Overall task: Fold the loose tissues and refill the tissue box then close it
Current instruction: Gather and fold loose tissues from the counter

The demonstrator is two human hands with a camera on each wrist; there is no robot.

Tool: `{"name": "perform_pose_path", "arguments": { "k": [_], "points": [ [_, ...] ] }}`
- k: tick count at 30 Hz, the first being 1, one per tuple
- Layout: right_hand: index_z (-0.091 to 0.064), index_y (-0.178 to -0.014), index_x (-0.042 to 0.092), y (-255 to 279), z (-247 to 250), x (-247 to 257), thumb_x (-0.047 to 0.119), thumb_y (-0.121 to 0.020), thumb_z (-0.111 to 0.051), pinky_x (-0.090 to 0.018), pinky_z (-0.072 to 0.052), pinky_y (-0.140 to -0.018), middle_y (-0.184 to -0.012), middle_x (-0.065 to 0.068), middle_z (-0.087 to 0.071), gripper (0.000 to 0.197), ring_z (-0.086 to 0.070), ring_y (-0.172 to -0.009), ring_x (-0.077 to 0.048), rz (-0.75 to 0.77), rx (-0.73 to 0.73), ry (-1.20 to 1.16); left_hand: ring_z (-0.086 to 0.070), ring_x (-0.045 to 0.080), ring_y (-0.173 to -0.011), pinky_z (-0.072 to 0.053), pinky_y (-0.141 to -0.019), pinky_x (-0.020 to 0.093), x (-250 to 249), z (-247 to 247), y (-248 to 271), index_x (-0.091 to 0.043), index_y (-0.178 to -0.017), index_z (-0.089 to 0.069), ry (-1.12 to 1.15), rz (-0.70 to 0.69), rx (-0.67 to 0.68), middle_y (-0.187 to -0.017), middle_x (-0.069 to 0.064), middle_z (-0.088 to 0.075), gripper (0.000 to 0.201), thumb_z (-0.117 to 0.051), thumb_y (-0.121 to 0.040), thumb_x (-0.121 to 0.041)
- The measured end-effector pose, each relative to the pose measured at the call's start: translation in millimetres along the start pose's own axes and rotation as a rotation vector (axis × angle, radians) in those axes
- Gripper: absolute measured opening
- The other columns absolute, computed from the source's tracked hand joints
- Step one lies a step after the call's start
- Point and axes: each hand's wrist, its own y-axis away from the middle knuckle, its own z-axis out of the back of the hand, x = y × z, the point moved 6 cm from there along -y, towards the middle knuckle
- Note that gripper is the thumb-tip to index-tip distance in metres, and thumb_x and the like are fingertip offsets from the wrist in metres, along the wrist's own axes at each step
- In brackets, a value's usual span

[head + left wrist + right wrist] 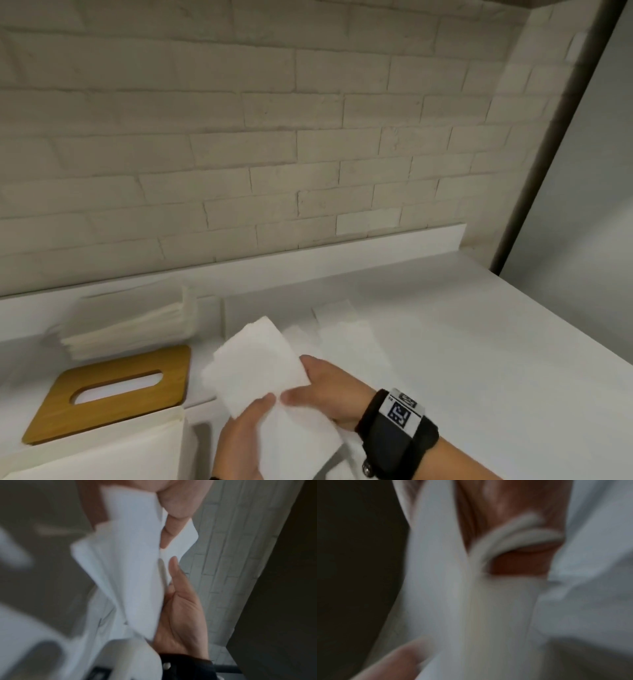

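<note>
Both hands hold one white tissue [257,370] just above the white counter, low in the middle of the head view. My left hand [246,428] pinches its near edge with the thumb on top. My right hand [310,380] grips its right side, thumb meeting the left thumb. In the left wrist view the tissue [128,574] drapes over my left hand [178,601]. The right wrist view is blurred and full of tissue [445,588]. The open white tissue box [102,452] stands at the bottom left. Its wooden slotted lid [113,411] lies flat beyond it.
A stack of folded tissues [130,325] sits behind the lid near the wall. More loose tissues [342,329] lie flat on the counter [479,342] beyond my hands. A white brick wall [274,137] runs along the back, and the counter's edge falls away at the right.
</note>
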Motion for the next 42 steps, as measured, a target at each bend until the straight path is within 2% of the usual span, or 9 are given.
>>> {"name": "perform_pose_path", "arguments": {
  "k": [3, 6, 9, 14, 17, 20, 23, 32, 42],
  "points": [
    [-0.053, -0.115, 0.018, -13.7, 62.1, -9.5, 0.044, -0.083, -0.069, -0.032, -0.051, -0.063, -0.103, -0.008, -0.069, 0.044, -0.066, -0.079, -0.021, -0.173, -0.315, 0.264, -0.062, 0.039, -0.078, -0.051, -0.068, 0.043, -8.1, 27.5, -2.4, 0.000, -0.107, -0.065, -0.174, -0.074, -0.267, -0.062, 0.009, -0.073, 0.021, -0.057, -0.088, -0.002],
    [-0.044, -0.136, 0.009, -14.0, 141.1, -5.6, 0.058, -0.082, -0.061, -0.036, -0.044, -0.096, -0.134, -0.014, -0.053, 0.075, -0.052, -0.121, -0.031, -0.451, -0.624, 0.835, -0.060, 0.036, -0.088, -0.046, -0.077, 0.043, -8.9, 18.8, 9.3, -0.009, -0.102, -0.062, -0.114, -0.060, -0.254, -0.069, 0.011, -0.074, 0.017, -0.053, -0.089, 0.001],
    [-0.045, -0.134, 0.007, -21.6, 167.0, -18.7, 0.058, -0.081, -0.061, -0.037, -0.043, -0.099, -0.131, -0.012, -0.052, 0.076, -0.048, -0.125, -0.032, -0.582, -0.554, 1.044, -0.060, 0.034, -0.086, -0.044, -0.078, 0.043, -7.3, 7.9, 22.0, -0.010, -0.098, -0.061, -0.001, -0.051, -0.192, -0.064, 0.010, -0.073, 0.016, -0.051, -0.089, -0.002],
    [-0.061, -0.110, 0.008, -38.5, 179.7, -31.1, 0.018, -0.091, -0.057, -0.031, -0.047, -0.087, -0.111, -0.006, -0.063, 0.021, -0.060, -0.111, -0.027, -0.440, -0.570, 0.823, -0.069, 0.027, -0.046, -0.041, -0.074, 0.042, -8.0, 2.2, 24.1, -0.013, -0.093, -0.056, 0.096, -0.065, -0.161, -0.058, 0.010, -0.072, 0.022, -0.039, -0.095, 0.000],
    [-0.048, -0.076, 0.019, -21.3, 190.0, -14.3, 0.016, -0.088, -0.056, -0.029, -0.046, -0.071, -0.079, 0.002, -0.051, 0.014, -0.054, -0.090, -0.023, -0.230, -0.663, 0.670, -0.072, 0.024, -0.055, -0.052, -0.073, 0.041, -5.8, 1.1, 14.5, -0.014, -0.096, -0.064, 0.133, -0.127, -0.090, -0.067, 0.008, -0.075, 0.027, -0.050, -0.081, 0.003],
    [-0.060, -0.102, 0.011, 16.5, 186.2, 11.0, 0.015, -0.087, -0.055, -0.036, -0.051, -0.078, -0.095, -0.008, -0.065, 0.016, -0.063, -0.092, -0.029, -0.002, -0.679, 0.315, -0.070, 0.036, -0.098, -0.051, -0.094, 0.050, 1.1, -8.6, 2.7, -0.010, -0.110, -0.074, 0.190, -0.111, 0.102, -0.108, 0.018, -0.072, 0.070, -0.086, -0.041, -0.004],
    [-0.062, -0.119, 0.014, 49.9, 162.5, 28.2, 0.016, -0.076, -0.058, -0.047, -0.051, -0.091, -0.110, -0.015, -0.071, 0.043, -0.067, -0.101, -0.034, 0.175, -0.527, -0.118, -0.071, 0.040, -0.089, -0.055, -0.085, 0.054, 5.2, -34.3, -7.7, -0.005, -0.102, -0.076, 0.120, -0.109, 0.247, -0.104, 0.023, -0.072, 0.091, -0.097, -0.014, -0.010],
    [-0.059, -0.123, 0.016, 101.6, 109.5, 16.1, 0.051, -0.084, -0.066, -0.052, -0.048, -0.100, -0.121, -0.011, -0.068, 0.053, -0.064, -0.113, -0.029, 0.343, -0.486, -0.416, -0.073, 0.015, -0.071, -0.055, -0.055, 0.021, 21.8, -104.7, -26.3, -0.007, -0.092, -0.069, -0.434, -0.399, 0.093, -0.082, 0.005, -0.077, 0.015, -0.072, -0.081, 0.003],
    [-0.055, -0.112, 0.016, 129.6, 126.1, -6.7, -0.009, -0.088, -0.055, -0.032, -0.057, -0.076, -0.101, -0.007, -0.071, 0.035, -0.070, -0.093, -0.022, 0.452, -0.833, -0.256, -0.060, -0.012, -0.094, -0.053, -0.075, 0.012, 49.9, -128.8, -31.2, -0.048, -0.132, -0.031, -0.638, -0.638, 0.007, -0.118, -0.015, -0.053, 0.086, -0.080, -0.075, -0.006]
  ]
}}
